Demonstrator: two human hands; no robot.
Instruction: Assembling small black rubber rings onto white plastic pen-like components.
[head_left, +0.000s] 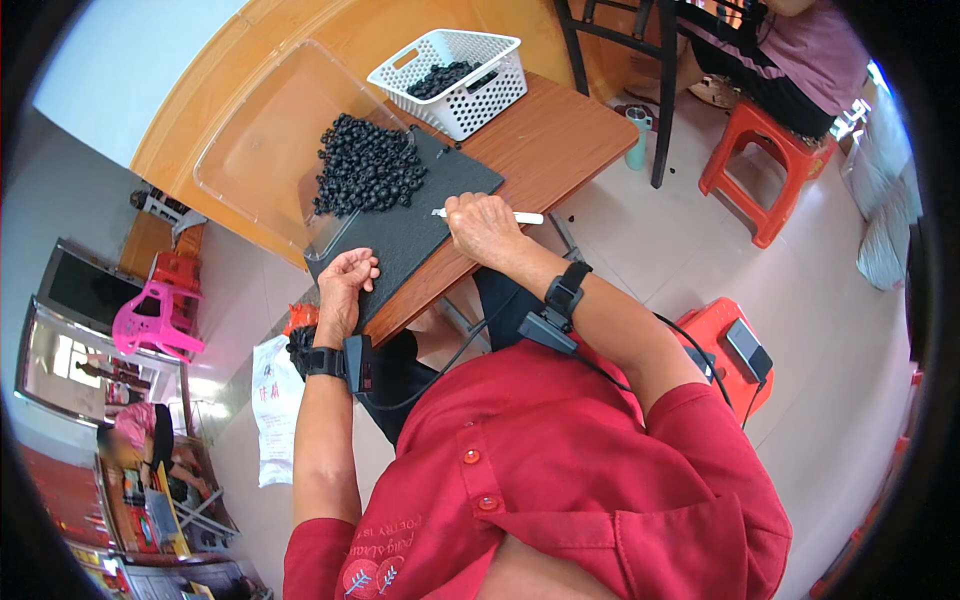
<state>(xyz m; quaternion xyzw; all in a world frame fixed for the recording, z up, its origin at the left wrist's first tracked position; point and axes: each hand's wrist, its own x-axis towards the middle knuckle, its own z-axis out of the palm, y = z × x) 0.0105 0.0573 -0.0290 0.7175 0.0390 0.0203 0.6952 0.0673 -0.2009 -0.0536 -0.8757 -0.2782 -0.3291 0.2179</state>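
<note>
A white sheet of paper with red marks (276, 400) hangs low beside the table's near-left corner, its writing too small to make out. On the wooden table (560, 135) lies a matte black mat (420, 225), and a heap of small round black beads (368, 167) sits at its far end, spilling against a clear plastic tray (262, 150) that juts past the table edge. Beyond stands a white latticed plastic basket (455, 80) holding more dark beads. The right hand (484, 228) rests on the mat, its grip pinching a thin white stick-like tool (525, 217) that lies flat, pointing right. The left hand (347, 280) sits curled at the mat's near edge; its grip is loosely folded, and I cannot tell whether it holds anything. Both wrists wear black strapped devices. Two red plastic stools (770, 150) stand on the pale floor to the right.
</note>
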